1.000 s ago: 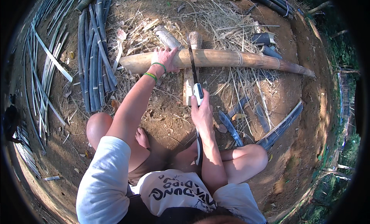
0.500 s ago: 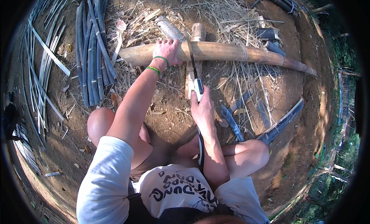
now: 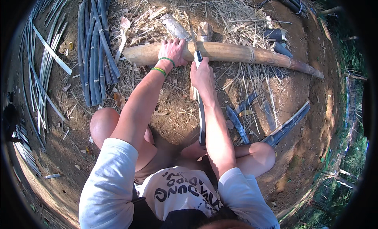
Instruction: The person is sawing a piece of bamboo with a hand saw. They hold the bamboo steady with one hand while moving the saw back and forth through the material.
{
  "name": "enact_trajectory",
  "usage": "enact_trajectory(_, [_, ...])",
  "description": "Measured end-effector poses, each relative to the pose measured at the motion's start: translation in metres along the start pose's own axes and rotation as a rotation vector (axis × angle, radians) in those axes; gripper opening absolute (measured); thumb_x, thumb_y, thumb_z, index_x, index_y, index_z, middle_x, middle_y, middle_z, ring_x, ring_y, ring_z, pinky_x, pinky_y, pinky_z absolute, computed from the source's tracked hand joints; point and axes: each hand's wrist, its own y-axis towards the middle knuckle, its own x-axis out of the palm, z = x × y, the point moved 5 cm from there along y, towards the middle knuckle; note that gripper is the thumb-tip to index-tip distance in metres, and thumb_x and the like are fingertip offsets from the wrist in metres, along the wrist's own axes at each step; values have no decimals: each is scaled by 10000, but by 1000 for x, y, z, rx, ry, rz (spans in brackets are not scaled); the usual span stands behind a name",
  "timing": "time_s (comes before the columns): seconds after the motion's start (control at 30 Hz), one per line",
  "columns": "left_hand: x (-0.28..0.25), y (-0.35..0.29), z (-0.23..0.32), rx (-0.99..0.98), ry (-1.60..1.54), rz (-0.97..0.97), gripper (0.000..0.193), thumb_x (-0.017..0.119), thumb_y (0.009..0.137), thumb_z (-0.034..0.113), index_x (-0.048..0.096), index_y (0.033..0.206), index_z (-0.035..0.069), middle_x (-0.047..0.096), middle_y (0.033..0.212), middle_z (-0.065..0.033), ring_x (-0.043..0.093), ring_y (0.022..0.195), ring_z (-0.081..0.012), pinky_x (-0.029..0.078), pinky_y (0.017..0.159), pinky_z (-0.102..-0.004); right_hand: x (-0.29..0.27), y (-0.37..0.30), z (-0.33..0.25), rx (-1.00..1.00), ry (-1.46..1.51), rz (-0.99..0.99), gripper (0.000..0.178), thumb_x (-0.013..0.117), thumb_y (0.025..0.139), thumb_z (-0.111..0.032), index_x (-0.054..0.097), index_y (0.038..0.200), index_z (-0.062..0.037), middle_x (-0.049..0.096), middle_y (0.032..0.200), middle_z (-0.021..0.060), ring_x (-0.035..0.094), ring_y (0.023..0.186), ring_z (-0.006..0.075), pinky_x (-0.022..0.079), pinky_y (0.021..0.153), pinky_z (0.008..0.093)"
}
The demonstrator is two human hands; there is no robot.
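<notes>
A thick tan bamboo pole (image 3: 230,52) lies crosswise in front of me over a short wooden support (image 3: 205,29). My left hand (image 3: 171,51), with green and yellow bands at its wrist, presses on top of the pole left of the support, fingers curled over it. My right hand (image 3: 202,76) is closed around the long white-and-black handle of a hand saw (image 3: 202,122). Its narrow blade crosses the pole just right of my left hand, and the tip sticks out beyond the far side. How deep the blade sits in the pole I cannot tell.
Dark bamboo lengths (image 3: 94,59) and thin pale strips (image 3: 49,51) lie at the left. Shavings (image 3: 236,16) cover the ground behind the pole. A cut bamboo piece (image 3: 173,26) lies beyond my left hand; split dark pieces (image 3: 289,122) lie by my right knee.
My right hand has pushed the saw forward, away from me, so its handle is now right at the pole. My left hand stays on the pole.
</notes>
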Motion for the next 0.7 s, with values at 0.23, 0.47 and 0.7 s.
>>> enact_trajectory(0.23, [-2,-5,-14,-26,27,-54,961,918,615,498,503,1400,132,645,1276,-127,631,1234,-330,430,1075,-528,-28,-109,4,124,52,-117,283,577,1047,-178,485,1138,74,697,853,331,708,749,531,562,591,570])
enact_trajectory(0.47, [-2,4,-4,-17,29,-70,952,917,610,536,526,1387,147,642,1324,-133,646,1228,-330,456,1058,-534,6,-7,16,-64,-15,75,288,571,1051,-179,494,1144,82,700,856,332,706,757,541,576,596,567])
enact_trajectory(0.7, [-2,-4,-17,-73,26,-78,948,946,585,495,534,1368,156,650,1308,-106,637,1244,-320,465,1055,-511,-30,-137,21,18,37,-47,255,580,1047,-162,492,1234,-14,716,807,273,748,721,444,566,588,514])
